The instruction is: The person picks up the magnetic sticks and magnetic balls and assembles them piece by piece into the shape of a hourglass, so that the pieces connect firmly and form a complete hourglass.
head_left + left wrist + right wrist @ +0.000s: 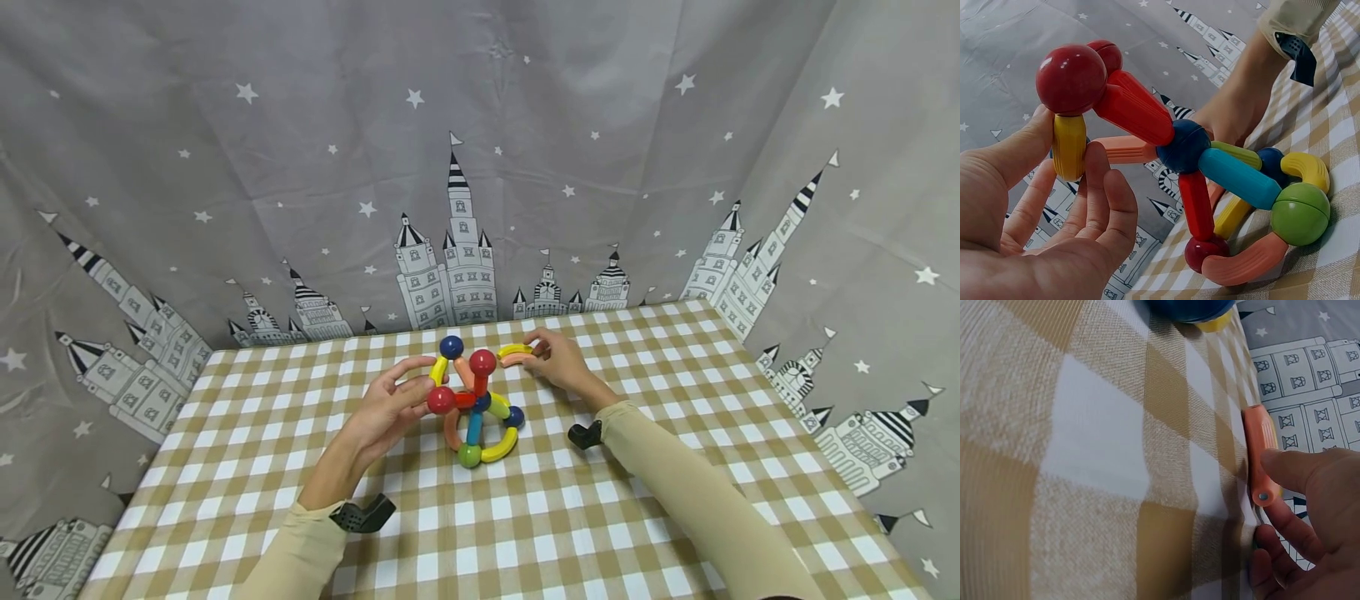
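A magnetic ball-and-rod model [474, 429] stands in the middle of the table, with red, blue and green balls joined by coloured straight and curved rods. My left hand [386, 408] is at its left side, pinching a yellow curved rod [1069, 147] just below a red ball [1071, 79]. Beyond the model, my right hand [562, 364] holds an orange curved rod [1259, 447] by its near end, thumb on top. A yellow curved rod [513, 350] lies against the orange one; how firmly the fingers grip it is hidden.
The table wears a brown-and-white checked cloth [525, 533]. Behind it hangs a grey curtain [562, 167] printed with castles and stars. A black wrist mount [363, 514] sits on the left sleeve, another [585, 434] on the right.
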The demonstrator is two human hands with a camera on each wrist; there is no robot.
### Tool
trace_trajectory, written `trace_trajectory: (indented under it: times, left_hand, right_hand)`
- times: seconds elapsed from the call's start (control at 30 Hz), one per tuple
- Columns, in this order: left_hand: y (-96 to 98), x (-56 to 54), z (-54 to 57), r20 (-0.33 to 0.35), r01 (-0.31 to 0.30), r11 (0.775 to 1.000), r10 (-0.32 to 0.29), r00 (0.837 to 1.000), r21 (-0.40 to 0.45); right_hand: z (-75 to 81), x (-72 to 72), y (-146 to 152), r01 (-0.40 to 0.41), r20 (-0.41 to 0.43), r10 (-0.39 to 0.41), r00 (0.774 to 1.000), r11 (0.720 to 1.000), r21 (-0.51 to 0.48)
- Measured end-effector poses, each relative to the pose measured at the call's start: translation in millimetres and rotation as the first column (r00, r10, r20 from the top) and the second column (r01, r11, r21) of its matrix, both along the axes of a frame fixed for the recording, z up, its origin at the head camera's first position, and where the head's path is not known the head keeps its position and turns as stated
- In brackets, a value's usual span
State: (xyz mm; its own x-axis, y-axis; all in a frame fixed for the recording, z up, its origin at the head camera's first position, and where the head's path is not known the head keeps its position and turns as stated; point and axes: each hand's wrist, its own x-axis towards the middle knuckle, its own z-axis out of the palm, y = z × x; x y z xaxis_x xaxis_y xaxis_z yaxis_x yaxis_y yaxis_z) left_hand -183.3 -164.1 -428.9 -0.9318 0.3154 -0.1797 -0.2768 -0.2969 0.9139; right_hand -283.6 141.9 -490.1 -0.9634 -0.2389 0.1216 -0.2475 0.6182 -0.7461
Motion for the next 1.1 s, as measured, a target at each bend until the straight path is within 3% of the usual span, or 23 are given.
trace_trajectory:
  times: [0.27,0.57,0.83,1.1]
  left_hand:
    - [1.1,-0.1,0.4,0.0,-0.002,1.0,0.002,1.0,-0.007]
    - [0.9,-1.2,-0.6,0.008,-0.009,1.0,0.009,1.0,-0.008]
    - [0.4,-1.6,-0.4,-0.002,-0.011,1.0,0.011,1.0,-0.007]
    - [1.4,-0.9,-0.6,-0.002,0.002,1.0,-0.002,1.0,-0.003]
  right_hand:
    - [-1.7,-0.6,-3.9,0.02,0.015,-0.021,1.0,0.996,0.087]
    - [2.2,3.2,9.6,-0.112,0.04,0.108,0.993,0.988,0.108]
    - [9.5,6.5,22.5,-0.169,0.11,0.156,0.982,0.978,0.12]
    - [13.3,11.0,24.8,-0.136,0.118,0.122,0.986,0.983,0.123]
